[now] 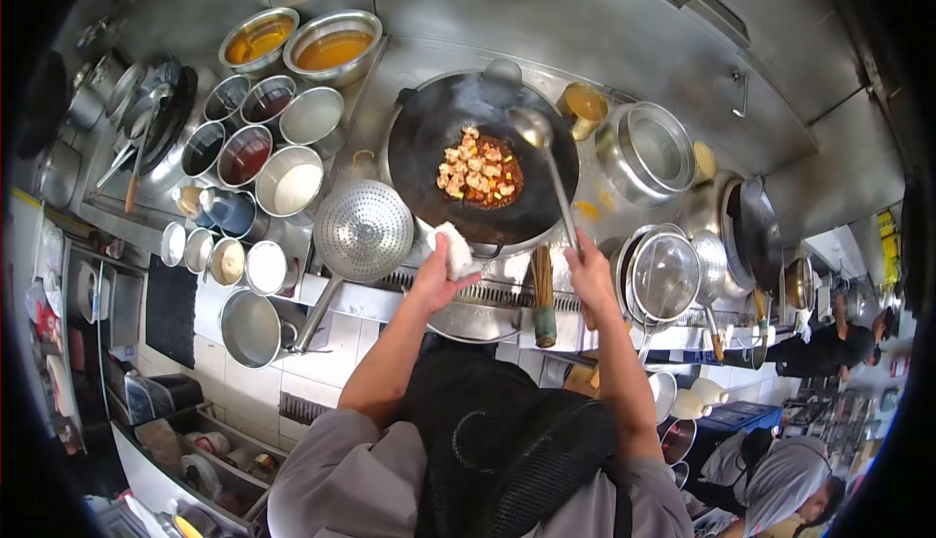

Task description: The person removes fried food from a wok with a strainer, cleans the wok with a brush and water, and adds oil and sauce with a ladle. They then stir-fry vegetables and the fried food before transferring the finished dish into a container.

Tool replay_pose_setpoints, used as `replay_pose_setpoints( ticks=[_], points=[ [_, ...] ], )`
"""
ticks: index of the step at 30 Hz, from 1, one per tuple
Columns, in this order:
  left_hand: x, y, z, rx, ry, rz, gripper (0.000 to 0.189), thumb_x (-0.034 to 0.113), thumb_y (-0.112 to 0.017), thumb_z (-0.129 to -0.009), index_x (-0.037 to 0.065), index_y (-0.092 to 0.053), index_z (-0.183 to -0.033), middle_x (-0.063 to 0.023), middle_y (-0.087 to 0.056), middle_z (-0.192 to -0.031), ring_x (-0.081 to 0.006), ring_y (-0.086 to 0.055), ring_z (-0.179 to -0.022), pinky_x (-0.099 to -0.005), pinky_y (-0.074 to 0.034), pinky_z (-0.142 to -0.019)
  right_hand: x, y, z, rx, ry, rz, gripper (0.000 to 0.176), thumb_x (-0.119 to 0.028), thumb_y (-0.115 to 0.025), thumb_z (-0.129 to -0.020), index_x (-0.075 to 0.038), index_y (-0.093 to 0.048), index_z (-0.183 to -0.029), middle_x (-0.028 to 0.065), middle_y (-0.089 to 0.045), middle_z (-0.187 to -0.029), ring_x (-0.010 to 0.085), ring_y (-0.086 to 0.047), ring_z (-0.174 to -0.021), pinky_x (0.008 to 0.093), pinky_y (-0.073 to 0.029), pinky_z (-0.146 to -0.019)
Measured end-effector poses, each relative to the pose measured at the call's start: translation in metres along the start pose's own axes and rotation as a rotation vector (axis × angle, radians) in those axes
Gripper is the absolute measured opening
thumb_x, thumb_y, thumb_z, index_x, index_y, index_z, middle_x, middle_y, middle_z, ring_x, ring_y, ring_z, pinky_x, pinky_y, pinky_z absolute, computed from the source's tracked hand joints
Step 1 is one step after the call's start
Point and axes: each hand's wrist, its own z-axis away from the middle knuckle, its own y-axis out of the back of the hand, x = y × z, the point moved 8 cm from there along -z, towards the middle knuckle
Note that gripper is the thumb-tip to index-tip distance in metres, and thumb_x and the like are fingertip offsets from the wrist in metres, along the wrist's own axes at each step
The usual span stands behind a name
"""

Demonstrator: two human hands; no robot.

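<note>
Left grip (441, 283) pinching white cloth (455, 250) at wok (419, 153) edge — right grip (591, 277) wrapped round ladle (561, 187) handle — diced food (475, 168) ahead, between both grips.

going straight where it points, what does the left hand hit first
Probably the wok, at its near edge, with the white cloth in the left hand leading; depth is unclear.

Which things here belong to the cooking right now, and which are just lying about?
In use:
- wok
- food
- ladle, right hand
- cloth, left hand

Seemingly idle:
- perforated strainer
- brush
- spare wok
</note>
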Motion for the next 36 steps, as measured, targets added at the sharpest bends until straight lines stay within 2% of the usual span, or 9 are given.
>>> replay_pose_setpoints(
  ticks=[1,4,7,10,16,19,26,30,36],
  points=[
    [-0.001,-0.007,-0.003,-0.001,0.005,-0.003,0.056,0.051,-0.038,-0.102,0.011,-0.038,-0.142,-0.012,-0.053,-0.134,-0.0308,-0.056,-0.118,-0.0531,-0.049,-0.099,0.007,-0.016,-0.023,0.04,0.171,0.116,0.051,-0.022,-0.059,-0.095,-0.006,-0.048,-0.141,0.0234,-0.068,-0.099,0.0303,-0.066,-0.083,0.0397,-0.051,-0.077],
    [-0.005,-0.003,-0.025,0.055,0.0,-0.023,0.046,0.042,-0.046,-0.103,0.01,-0.044,-0.135,-0.0097,-0.057,-0.126,-0.0268,-0.059,-0.111,-0.0522,-0.051,-0.094,-0.011,-0.044,-0.034,-0.081,0.21,0.101,0.047,-0.024,-0.058,-0.095,-0.012,-0.05,-0.14,0.0257,-0.064,-0.117,0.0409,-0.064,-0.104,0.0441,-0.051,-0.087],
    [-0.009,0.007,-0.049,0.124,0.034,-0.074,0.027,0.021,-0.064,-0.092,0.01,-0.055,-0.116,-0.0062,-0.063,-0.106,-0.0223,-0.064,-0.094,-0.0459,-0.057,-0.08,-0.025,-0.038,-0.015,-0.2,0.246,0.378,0.049,-0.024,-0.054,-0.095,-0.021,-0.045,-0.144,0.0239,-0.061,-0.122,0.0435,-0.061,-0.107,0.0492,-0.049,-0.093],
    [-0.009,0.01,-0.061,0.097,0.092,-0.082,0.026,0.017,-0.064,-0.09,0.009,-0.055,-0.113,-0.0066,-0.063,-0.102,-0.0233,-0.065,-0.089,-0.0464,-0.058,-0.076,-0.019,-0.002,0.002,-0.259,0.24,0.649,0.053,-0.024,-0.054,-0.095,-0.03,-0.04,-0.146,0.0214,-0.061,-0.121,0.0429,-0.063,-0.1,0.0511,-0.051,-0.088],
    [-0.023,-0.001,-0.051,0.118,-0.021,-0.063,0.023,0.009,-0.06,-0.088,0.007,-0.054,-0.11,-0.0102,-0.062,-0.097,-0.0274,-0.066,-0.082,-0.0457,-0.059,-0.062,0.046,0.055,0.031,-0.029,0.195,0.553,0.052,-0.024,-0.052,-0.097,-0.027,-0.039,-0.147,0.0226,-0.062,-0.118,0.0439,-0.063,-0.096,0.0513,-0.052,-0.083],
    [-0.035,-0.023,-0.03,0.121,-0.036,-0.02,0.019,0.012,-0.058,-0.09,0.005,-0.055,-0.108,-0.0107,-0.062,-0.095,-0.0259,-0.065,-0.08,-0.0428,-0.057,-0.058,0.047,0.06,0.044,0.054,0.28,0.44,0.052,-0.022,-0.053,-0.097,-0.014,-0.039,-0.146,0.0287,-0.063,-0.107,0.0466,-0.063,-0.093,0.0527,-0.051,-0.081],
    [-0.042,-0.043,0.087,0.143,-0.041,-0.06,0.022,0.015,-0.054,-0.095,0.007,-0.052,-0.115,-0.0118,-0.065,-0.099,-0.0235,-0.066,-0.089,-0.0398,-0.057,-0.061,-0.016,0.13,0.118,-0.577,0.211,0.254,0.049,-0.017,-0.063,-0.093,-0.012,-0.05,-0.141,0.0209,-0.068,-0.113,0.036,-0.068,-0.098,0.041,-0.05,-0.091],
    [-0.044,-0.054,0.039,0.18,-0.079,-0.019,0.018,0.017,-0.057,-0.092,0.002,-0.056,-0.102,-0.0134,-0.065,-0.095,-0.0253,-0.066,-0.081,-0.0383,-0.055,-0.061,-0.009,0.1,0.087,-0.508,0.288,0.31,0.048,-0.02,-0.06,-0.094,-0.01,-0.051,-0.139,0.0241,-0.066,-0.111,0.0388,-0.066,-0.099,0.0416,-0.05,-0.088],
    [-0.116,0.031,0.043,0.11,-0.114,-0.252,0.029,0.013,-0.057,-0.091,0.006,-0.05,-0.118,-0.0119,-0.061,-0.106,-0.0239,-0.065,-0.089,-0.0368,-0.057,-0.065,0.014,0.058,0.071,-0.276,0.296,0.222,0.044,-0.017,-0.059,-0.094,-0.009,-0.053,-0.137,0.0267,-0.065,-0.106,0.0433,-0.062,-0.1,0.0442,-0.05,-0.087]
  ],
)
